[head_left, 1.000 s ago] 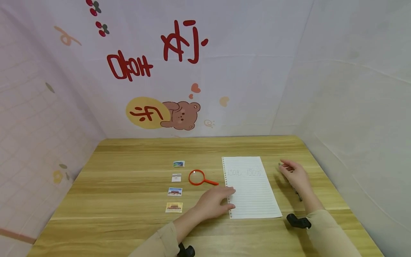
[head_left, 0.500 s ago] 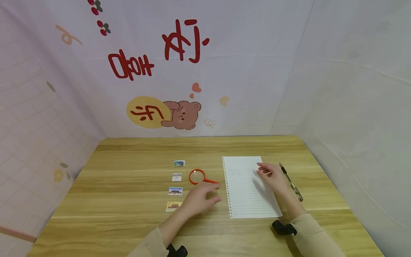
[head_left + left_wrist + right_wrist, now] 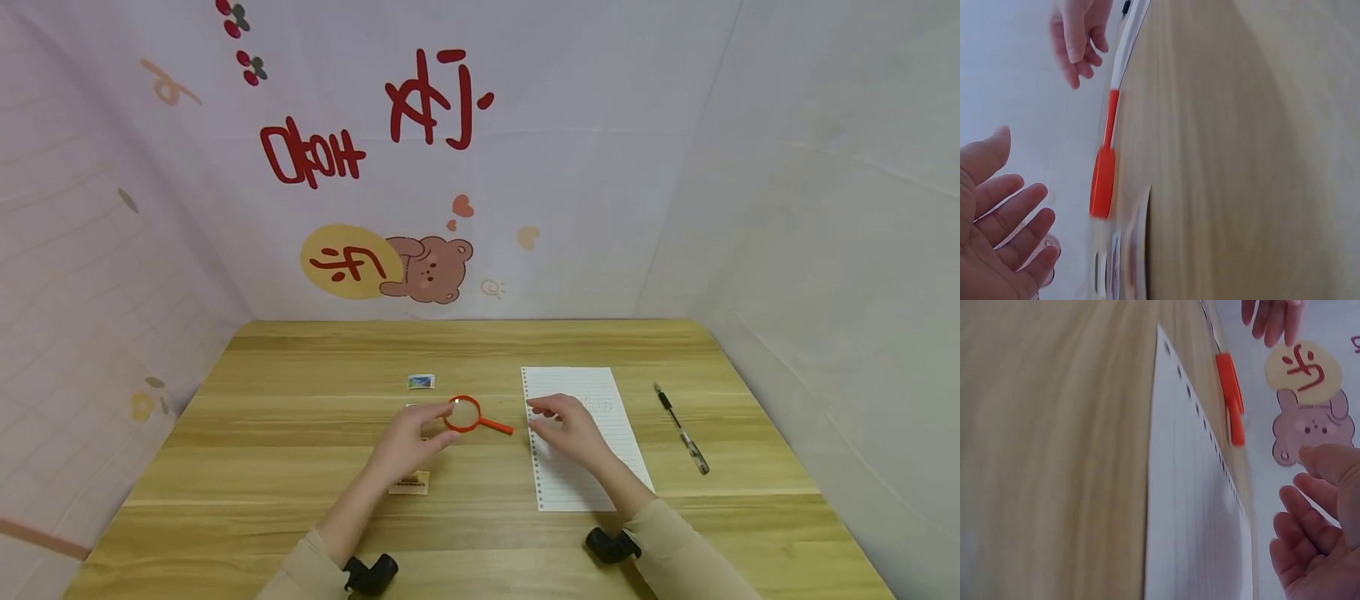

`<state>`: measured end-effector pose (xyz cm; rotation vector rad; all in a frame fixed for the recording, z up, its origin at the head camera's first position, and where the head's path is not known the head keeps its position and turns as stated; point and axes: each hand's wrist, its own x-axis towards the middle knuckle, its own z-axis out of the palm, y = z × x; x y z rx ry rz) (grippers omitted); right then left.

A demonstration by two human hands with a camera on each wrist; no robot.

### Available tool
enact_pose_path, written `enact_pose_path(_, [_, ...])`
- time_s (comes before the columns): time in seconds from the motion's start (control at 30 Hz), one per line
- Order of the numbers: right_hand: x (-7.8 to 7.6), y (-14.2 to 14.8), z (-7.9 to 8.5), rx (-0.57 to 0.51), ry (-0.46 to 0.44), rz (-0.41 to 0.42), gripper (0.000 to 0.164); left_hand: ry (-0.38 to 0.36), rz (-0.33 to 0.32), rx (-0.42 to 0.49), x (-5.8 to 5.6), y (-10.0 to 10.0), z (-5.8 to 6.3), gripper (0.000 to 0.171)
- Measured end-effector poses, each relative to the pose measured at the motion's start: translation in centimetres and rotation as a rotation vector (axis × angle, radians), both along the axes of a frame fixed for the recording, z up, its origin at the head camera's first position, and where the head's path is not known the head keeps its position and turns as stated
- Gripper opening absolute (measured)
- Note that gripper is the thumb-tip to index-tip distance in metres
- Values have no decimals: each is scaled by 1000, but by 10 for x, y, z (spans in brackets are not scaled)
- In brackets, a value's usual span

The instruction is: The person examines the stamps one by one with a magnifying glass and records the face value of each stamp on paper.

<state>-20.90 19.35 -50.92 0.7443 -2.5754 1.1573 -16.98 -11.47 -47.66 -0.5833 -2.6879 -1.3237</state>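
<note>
In the head view my left hand (image 3: pixel 402 443), its fingers relaxed, hovers over a column of small stamps, just left of a red-rimmed magnifying glass (image 3: pixel 496 426). It hides the middle stamps, while the far stamp (image 3: pixel 421 382) and part of the nearest stamp (image 3: pixel 410 486) show. My right hand (image 3: pixel 572 431) is above a lined sheet of paper (image 3: pixel 562 487), near its punched edge, and covers some of the writing. Both wrist views show bare palms: the left hand (image 3: pixel 1004 231) and the right hand (image 3: pixel 1319 534) hold nothing.
A ballpoint pen (image 3: pixel 681 427) lies on the wooden table (image 3: pixel 300 400) to the right of the paper. White cloth walls (image 3: pixel 585 167) with printed drawings enclose the back and sides of the table.
Both hands have moved left. The left hand has gone from the paper's edge to above the stamps; the right hand has left the pen and crossed over the paper.
</note>
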Motion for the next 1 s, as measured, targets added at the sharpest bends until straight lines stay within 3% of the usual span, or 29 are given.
enact_pose_path(0.13, [0, -17, -2, -5, 1, 37, 34, -41, 25, 22, -7, -19, 2, 49])
enact_pose_path(0.27, [0, -31, -3, 18, 6, 57, 33, -29, 54, -18, -15, -35, 1, 49])
enact_pose_path(0.53, [2, -50, -3, 48, -18, 44, 36, -57, 117, -50, -29, -62, -6, 49])
enact_pose_path(0.8, [0, -56, -8, 65, -122, -8, 40, -154, 107, -23, -38, -71, -13, 52])
enact_pose_path(1.0, [-4, -58, -11, 56, -150, -17, 40, -165, 90, -50, -47, -74, -21, 51])
